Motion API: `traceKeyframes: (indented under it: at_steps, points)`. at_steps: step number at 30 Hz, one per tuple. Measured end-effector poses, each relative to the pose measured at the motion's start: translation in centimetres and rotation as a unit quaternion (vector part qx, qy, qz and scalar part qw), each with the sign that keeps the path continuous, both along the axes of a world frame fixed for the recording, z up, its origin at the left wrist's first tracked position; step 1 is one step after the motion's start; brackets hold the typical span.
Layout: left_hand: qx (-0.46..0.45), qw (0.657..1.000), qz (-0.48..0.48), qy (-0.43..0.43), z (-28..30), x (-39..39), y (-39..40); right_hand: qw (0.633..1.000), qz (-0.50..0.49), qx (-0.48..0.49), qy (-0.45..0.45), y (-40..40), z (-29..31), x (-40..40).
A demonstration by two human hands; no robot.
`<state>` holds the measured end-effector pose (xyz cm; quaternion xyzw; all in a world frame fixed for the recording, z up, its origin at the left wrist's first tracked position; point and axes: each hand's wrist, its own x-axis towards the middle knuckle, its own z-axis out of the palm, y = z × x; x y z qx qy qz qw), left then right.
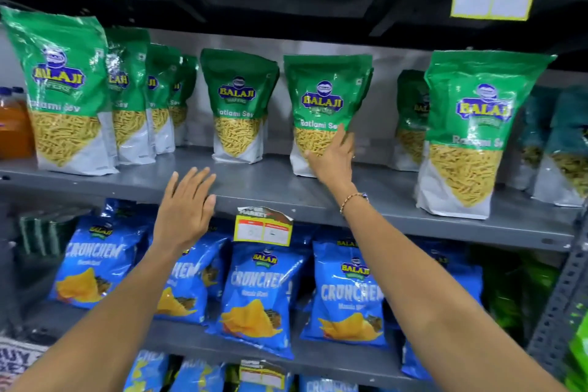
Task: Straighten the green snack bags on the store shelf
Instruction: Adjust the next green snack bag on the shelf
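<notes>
Green snack bags stood upright along the grey metal shelf (254,188) — a front-to-back row at far left led by a large front bag (66,92), a lone bag (238,105) left of centre, a centre bag (324,111), and a big bag (471,134) near the front edge at right with another bag (410,118) behind it. Right hand (334,156) was pressed against the lower right front of the centre bag, fingers spread and laid flat on the pack, thumb on its face; not wrapped round it, so an open touch rather than a closed grasp. A beaded bracelet (353,200) sat on that wrist. Left hand (186,204) hovered over the shelf's front edge, palm down, fingers spread, holding nothing — clear of every bag, below and left of the lone one. Yellow price tag (263,227) was clipped to the shelf lip between the two arms. Blue chip bags (257,296) filled the tier below. An orange bottle (12,124) showed at far left beside the green row.
</notes>
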<state>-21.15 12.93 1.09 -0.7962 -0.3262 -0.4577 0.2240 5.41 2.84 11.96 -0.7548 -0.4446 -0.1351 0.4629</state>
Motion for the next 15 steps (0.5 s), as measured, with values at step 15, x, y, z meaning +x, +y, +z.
traceKeyframes:
  at_steps: [15]
  points:
    - [0.086,0.991,-0.07,-0.072,-1.1,0.3,2.8,0.984,-0.147,-0.046,0.084,5.7,-0.7,-2.2]
